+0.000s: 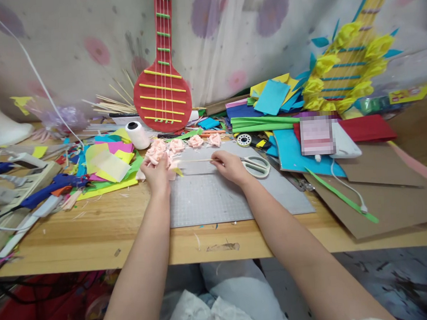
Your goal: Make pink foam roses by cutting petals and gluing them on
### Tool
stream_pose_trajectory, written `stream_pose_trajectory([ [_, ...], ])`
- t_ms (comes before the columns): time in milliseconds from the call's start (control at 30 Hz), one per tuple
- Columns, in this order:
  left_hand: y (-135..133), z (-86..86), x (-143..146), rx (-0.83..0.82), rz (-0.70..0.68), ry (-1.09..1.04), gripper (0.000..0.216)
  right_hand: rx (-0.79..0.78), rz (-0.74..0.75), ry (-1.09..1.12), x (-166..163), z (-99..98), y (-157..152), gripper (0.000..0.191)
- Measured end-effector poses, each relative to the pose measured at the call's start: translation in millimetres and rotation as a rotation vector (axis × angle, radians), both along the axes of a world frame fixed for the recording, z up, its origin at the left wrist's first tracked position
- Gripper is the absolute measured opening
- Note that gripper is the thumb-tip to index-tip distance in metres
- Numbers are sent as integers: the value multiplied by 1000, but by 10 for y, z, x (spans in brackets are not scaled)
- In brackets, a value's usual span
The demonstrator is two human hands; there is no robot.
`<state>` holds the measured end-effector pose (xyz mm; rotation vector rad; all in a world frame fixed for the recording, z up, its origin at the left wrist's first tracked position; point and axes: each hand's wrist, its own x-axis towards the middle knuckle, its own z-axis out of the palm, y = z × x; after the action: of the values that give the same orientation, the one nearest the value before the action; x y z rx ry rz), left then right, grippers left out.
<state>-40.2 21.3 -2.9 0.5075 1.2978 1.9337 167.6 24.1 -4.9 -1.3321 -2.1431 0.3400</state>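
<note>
My left hand (157, 177) is closed at the front of a cluster of pale pink paper flowers (156, 149), its fingers pinching the pink paper. A thin wooden stick (195, 160) runs level from near these flowers to my right hand (229, 166), whose fingers pinch its other end. Three single pink paper flowers (195, 141) stand in a row behind the stick. Beneath both hands lies a grey cutting mat (216, 203). Scissors (258, 167) with pale handles rest just right of my right hand. How the stick meets the flowers is hard to make out.
A white thread spool (137, 135) stands behind my left hand. At left are coloured paper scraps (108, 161) and a blue glue gun (56, 186). A red paper instrument (163, 95) leans at the back. Brown cardboard (385, 193) and a white cable (348, 183) lie at right.
</note>
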Motion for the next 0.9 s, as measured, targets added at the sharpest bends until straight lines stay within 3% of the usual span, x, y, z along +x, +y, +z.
stream_pose_trajectory([
  [167,-38,26,53,-61,-94,26,46,-134,-160,253,-13,-34,45,17],
  [300,-110,-30,257,-101,-278,94,50,-300,-75,431,-187,-106,20,22],
  [467,-165,-115,420,-101,-459,192,50,-355,52,430,-286,-177,-17,30],
  [700,-180,0,403,-150,-631,-106,34,-374,-40,568,-282,-118,-12,32],
  [900,-220,34,407,-229,-753,-182,30,-377,-162,660,-263,-107,9,33],
])
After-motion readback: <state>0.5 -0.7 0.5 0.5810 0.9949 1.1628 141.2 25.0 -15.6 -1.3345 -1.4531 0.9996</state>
